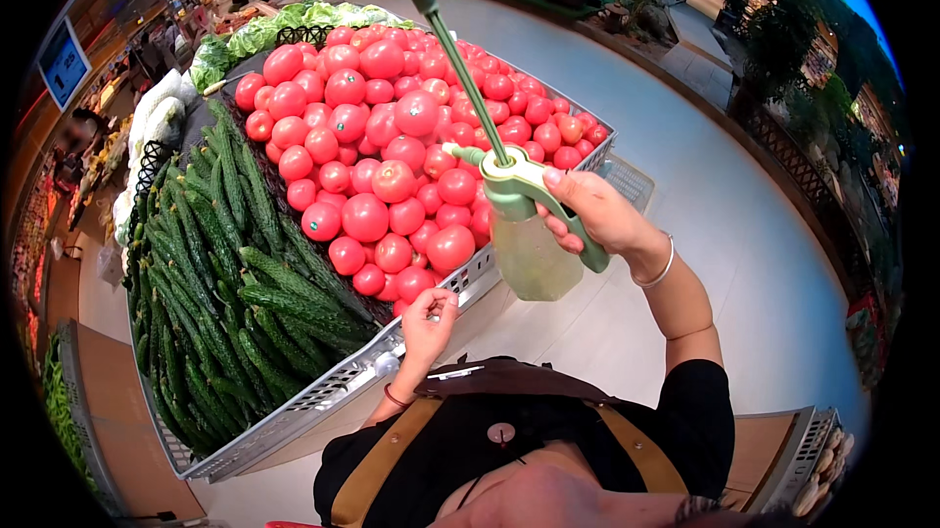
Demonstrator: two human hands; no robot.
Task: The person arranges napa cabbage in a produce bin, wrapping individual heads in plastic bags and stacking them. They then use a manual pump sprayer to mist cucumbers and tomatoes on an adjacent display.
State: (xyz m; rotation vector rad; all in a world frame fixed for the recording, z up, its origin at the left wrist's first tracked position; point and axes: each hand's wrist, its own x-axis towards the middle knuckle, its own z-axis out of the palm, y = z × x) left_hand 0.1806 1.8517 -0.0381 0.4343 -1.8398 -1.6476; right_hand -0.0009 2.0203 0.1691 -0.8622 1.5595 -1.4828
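Note:
My right hand point(598, 212) grips the handle of a green pump spray bottle point(536, 249) with a translucent body. Its plunger rod stands pulled far up, and the nozzle points left over the tomatoes. A faint mist shows near the nozzle. My left hand point(429, 322) is at the near rim of the grey display crate, its fingers curled; whether it holds anything cannot be made out. A large heap of tomatoes point(365, 217), a few with small stickers, fills the crate's right part. Ridged green cucumbers point(213, 293) lie to the left, beyond a dark divider.
Leafy cabbages point(257, 36) line the far end, and white net-wrapped produce point(158, 116) lies at the left edge. A grey crate of pale produce point(822, 462) stands at lower right. Green produce point(62, 403) sits at lower left. A planted bed's border runs along the right.

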